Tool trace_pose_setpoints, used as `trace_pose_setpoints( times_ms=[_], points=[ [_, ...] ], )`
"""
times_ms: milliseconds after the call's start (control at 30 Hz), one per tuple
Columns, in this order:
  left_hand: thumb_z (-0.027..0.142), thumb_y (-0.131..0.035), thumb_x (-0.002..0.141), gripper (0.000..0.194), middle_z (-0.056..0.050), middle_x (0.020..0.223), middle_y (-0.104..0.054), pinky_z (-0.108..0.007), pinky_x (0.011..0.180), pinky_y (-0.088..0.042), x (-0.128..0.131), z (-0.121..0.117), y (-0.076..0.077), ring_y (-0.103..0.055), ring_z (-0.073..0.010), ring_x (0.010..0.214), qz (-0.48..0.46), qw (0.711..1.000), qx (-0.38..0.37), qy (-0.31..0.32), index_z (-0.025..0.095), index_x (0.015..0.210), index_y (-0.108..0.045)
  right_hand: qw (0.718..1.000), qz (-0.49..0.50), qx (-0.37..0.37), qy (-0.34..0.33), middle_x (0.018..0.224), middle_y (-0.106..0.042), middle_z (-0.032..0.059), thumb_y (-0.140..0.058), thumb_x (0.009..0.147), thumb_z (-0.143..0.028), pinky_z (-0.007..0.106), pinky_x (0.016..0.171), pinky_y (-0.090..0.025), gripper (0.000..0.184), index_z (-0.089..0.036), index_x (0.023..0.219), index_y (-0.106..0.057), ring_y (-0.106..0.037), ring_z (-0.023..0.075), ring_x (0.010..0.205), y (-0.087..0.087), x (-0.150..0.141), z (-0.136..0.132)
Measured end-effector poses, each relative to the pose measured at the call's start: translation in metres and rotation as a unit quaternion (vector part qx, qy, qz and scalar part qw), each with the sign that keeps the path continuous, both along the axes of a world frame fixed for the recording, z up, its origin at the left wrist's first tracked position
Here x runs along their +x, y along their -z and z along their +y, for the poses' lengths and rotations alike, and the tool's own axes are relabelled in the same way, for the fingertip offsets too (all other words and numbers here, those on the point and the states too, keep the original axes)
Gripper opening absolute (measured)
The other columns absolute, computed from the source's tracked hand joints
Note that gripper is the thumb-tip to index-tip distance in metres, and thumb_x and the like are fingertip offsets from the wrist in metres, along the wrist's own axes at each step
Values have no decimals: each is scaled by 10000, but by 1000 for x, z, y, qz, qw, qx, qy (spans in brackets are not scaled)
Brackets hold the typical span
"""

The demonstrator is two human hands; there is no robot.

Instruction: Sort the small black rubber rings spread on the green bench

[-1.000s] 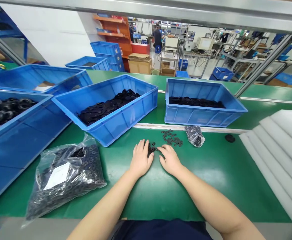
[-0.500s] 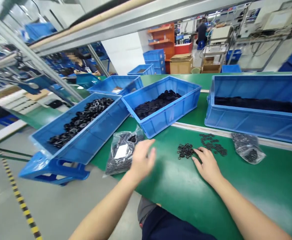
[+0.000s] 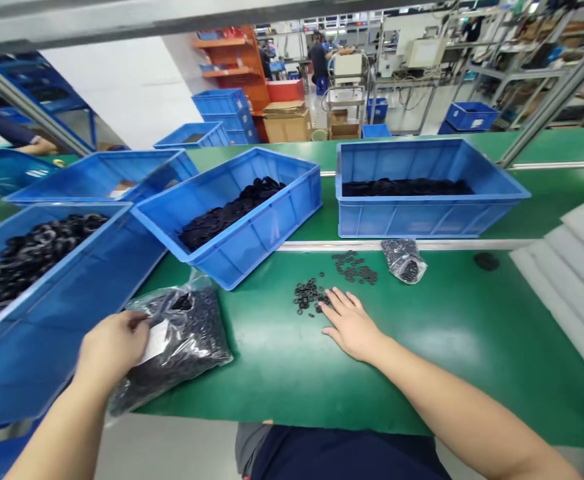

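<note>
My left hand (image 3: 113, 345) rests on a large clear plastic bag (image 3: 182, 347) full of small black rings at the table's near left, its fingers curled onto the bag by the white label. My right hand (image 3: 351, 323) lies flat and open on the green table (image 3: 422, 347), fingertips touching a small pile of black rings (image 3: 308, 295). A second loose scatter of rings (image 3: 356, 267) lies a little farther back. Beside it sits a small plastic bag of rings (image 3: 405, 260).
Blue bins hold black parts: one at the left (image 3: 47, 280), one tilted in the middle (image 3: 237, 213), one at the back right (image 3: 422, 190). White foam sheets (image 3: 572, 267) are stacked at the right. A black disc (image 3: 485, 261) lies near them. Another person's arm (image 3: 17, 140) shows far left.
My left hand left the small ring pile, swung left and came down on the large bag. My right hand stayed flat by the pile. The camera swung left, then back.
</note>
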State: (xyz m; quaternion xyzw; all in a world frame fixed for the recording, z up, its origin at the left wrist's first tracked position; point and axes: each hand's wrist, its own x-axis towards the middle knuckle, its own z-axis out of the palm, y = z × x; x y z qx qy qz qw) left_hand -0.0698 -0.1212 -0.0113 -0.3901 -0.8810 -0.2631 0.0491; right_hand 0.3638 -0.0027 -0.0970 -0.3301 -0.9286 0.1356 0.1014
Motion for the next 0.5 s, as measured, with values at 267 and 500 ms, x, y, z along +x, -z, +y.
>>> trace_pose_setpoints(
  times_ms=[267, 500],
  points=[
    [384, -587, 910, 155, -40, 898, -695, -385, 798, -543, 140, 11, 35, -653, -239, 848, 56, 917, 128, 375, 286, 915, -706, 1000, 9, -8, 21, 1615, -348, 193, -607, 980, -365, 592, 1204, -292, 568, -172, 1502, -494, -271, 340, 1526, 1, 36, -14],
    [229, -463, 1016, 221, -73, 907, -653, -321, 751, -527, 239, 38, 99, -608, -193, 822, 17, 827, 58, 559, 201, 1026, -682, 999, 15, -10, 45, 1590, -376, 239, -638, 955, -352, 582, 1194, -306, 570, -104, 1456, -528, -328, 370, 1495, 2, 31, -10]
  ],
)
